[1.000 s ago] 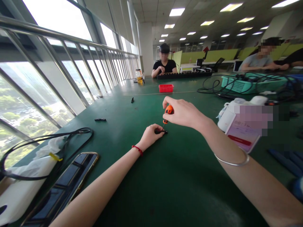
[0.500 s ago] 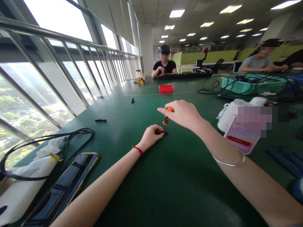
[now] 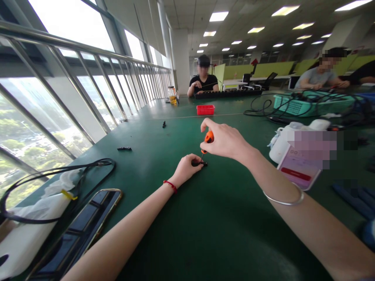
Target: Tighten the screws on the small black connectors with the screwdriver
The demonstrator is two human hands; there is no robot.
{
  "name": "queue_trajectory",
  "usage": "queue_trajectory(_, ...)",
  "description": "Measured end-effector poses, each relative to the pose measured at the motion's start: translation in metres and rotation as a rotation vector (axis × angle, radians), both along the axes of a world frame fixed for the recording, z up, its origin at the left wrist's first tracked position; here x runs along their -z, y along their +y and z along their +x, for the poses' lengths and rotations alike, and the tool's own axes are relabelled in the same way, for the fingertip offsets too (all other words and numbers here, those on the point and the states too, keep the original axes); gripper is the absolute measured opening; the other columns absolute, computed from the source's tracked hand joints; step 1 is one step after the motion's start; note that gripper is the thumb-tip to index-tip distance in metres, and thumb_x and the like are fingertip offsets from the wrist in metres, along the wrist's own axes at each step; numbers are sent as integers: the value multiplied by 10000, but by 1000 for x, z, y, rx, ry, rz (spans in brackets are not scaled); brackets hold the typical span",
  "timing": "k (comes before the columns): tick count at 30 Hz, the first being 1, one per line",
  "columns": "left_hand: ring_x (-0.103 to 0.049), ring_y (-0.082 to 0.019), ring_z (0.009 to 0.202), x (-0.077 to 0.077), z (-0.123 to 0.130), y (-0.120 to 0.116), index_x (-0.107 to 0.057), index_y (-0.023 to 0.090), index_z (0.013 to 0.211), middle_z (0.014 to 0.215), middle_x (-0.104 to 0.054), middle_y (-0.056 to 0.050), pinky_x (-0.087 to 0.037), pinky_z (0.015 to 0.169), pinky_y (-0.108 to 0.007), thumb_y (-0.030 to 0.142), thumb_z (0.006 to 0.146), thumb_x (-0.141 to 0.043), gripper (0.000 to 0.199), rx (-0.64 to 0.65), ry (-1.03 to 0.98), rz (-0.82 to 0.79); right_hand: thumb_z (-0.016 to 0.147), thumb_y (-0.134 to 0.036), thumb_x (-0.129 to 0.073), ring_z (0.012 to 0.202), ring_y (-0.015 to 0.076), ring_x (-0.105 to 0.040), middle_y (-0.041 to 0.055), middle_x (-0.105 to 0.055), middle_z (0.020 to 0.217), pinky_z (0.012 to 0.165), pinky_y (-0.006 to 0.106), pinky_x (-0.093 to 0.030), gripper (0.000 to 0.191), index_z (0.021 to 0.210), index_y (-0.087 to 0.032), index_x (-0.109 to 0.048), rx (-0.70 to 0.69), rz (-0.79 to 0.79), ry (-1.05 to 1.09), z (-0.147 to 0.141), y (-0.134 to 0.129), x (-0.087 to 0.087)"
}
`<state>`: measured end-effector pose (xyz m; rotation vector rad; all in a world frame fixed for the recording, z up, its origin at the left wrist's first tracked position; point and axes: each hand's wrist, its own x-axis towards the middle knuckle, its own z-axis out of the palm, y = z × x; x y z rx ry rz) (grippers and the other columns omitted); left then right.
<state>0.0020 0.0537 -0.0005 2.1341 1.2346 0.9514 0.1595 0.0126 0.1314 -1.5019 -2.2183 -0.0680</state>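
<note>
My left hand [image 3: 189, 168] pinches a small black part [image 3: 204, 164] against the green tabletop [image 3: 231, 218]. Thumb and fingers close around its left side, so much of the part is covered. Above it, my right hand [image 3: 224, 140] grips an orange and black screwdriver [image 3: 209, 136] by the handle, index finger raised and curved over the top. The screwdriver stands tilted, its thin shaft running down to the black part. Whether the tip sits in a screw is too small to tell.
Two more black pieces [image 3: 124, 148] lie to the left and farther back. A red tray [image 3: 205, 110] stands ahead. Phone [image 3: 96, 210] and cables [image 3: 113, 166] lie left; white bottle [image 3: 283, 142], propped phone [image 3: 301, 168] and green basket [image 3: 310, 105] are right. A person [image 3: 203, 80] sits opposite.
My right hand's fingers have shifted on the screwdriver handle: the index finger has lifted and the thumb sits lower. My left hand and the black part have stayed put.
</note>
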Motion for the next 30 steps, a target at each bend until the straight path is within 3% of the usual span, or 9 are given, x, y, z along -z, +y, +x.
queue_trajectory(3, -616, -161, 748, 0, 0, 0, -602, 148, 737, 830, -680, -47, -500, 723, -283, 214, 692, -609, 80, 10, -4, -1, 789, -446, -468, 570, 139, -495, 0, -612, 693, 532, 246, -273, 240, 826, -227, -561, -18, -19, 15, -1, 0, 0)
queue_trajectory(6, -615, -163, 751, 1, -1, 1, -610, 150, 733, 831, -679, -48, -501, 725, -285, 221, 692, -616, 83, 14, -14, 9, 857, -449, -354, 563, 140, -496, 9, -587, 624, 528, 254, -272, 354, 693, -211, -559, -19, -16, 18, -2, 0, 1)
queue_trajectory(9, -615, -161, 754, 2, -1, 2, -617, 149, 738, 825, -677, -46, -503, 737, -285, 221, 683, -627, 91, 8, -25, 8, 785, -375, -470, 580, 143, -499, -3, -605, 670, 527, 249, -267, 183, 837, -231, -571, -9, 28, 17, -2, 1, 2)
queue_trajectory(11, -615, -159, 752, 2, -1, 2, -619, 148, 744, 822, -675, -45, -504, 738, -282, 226, 686, -627, 97, 8, -23, 8, 746, -391, -512, 570, 142, -489, -5, -611, 690, 524, 247, -264, 219, 896, -238, -559, -1, 35, 8, -2, 1, 2)
queue_trajectory(16, -615, -158, 748, 2, -1, 1, -617, 149, 747, 828, -674, -46, -504, 729, -280, 232, 694, -618, 98, 13, -14, 11, 828, -468, -392, 576, 141, -500, 10, -600, 641, 522, 247, -271, 330, 706, -219, -571, -23, -12, 15, -2, 1, 3)
queue_trajectory(19, -613, -157, 739, 2, 0, 1, -616, 150, 745, 817, -673, -43, -503, 723, -280, 227, 689, -618, 95, 6, -15, 7, 761, -396, -505, 600, 147, -511, 0, -622, 708, 521, 244, -268, 196, 858, -238, -569, -7, 24, 10, -2, 1, 2)
queue_trajectory(21, -613, -154, 733, 2, 0, 1, -613, 151, 738, 814, -673, -41, -502, 720, -276, 222, 688, -617, 87, 7, -23, 5, 728, -420, -545, 593, 150, -509, -3, -626, 723, 521, 244, -268, 262, 917, -240, -551, 9, 31, 2, -3, 0, 2)
queue_trajectory(26, -616, -161, 748, 0, 0, 0, -616, 150, 744, 815, -675, -45, -501, 724, -280, 214, 687, -612, 86, 3, -12, 0, 838, -495, -380, 577, 153, -514, 28, -591, 605, 520, 253, -272, 377, 697, -205, -576, 52, 10, 15, -3, 2, 3)
queue_trajectory(30, -617, -161, 749, -1, 0, 0, -606, 149, 737, 825, -677, -48, -502, 717, -276, 217, 684, -614, 87, 0, -9, -2, 746, -385, -525, 586, 148, -511, -1, -624, 703, 516, 244, -266, 222, 907, -235, -559, 39, 68, 44, -3, 3, 3)
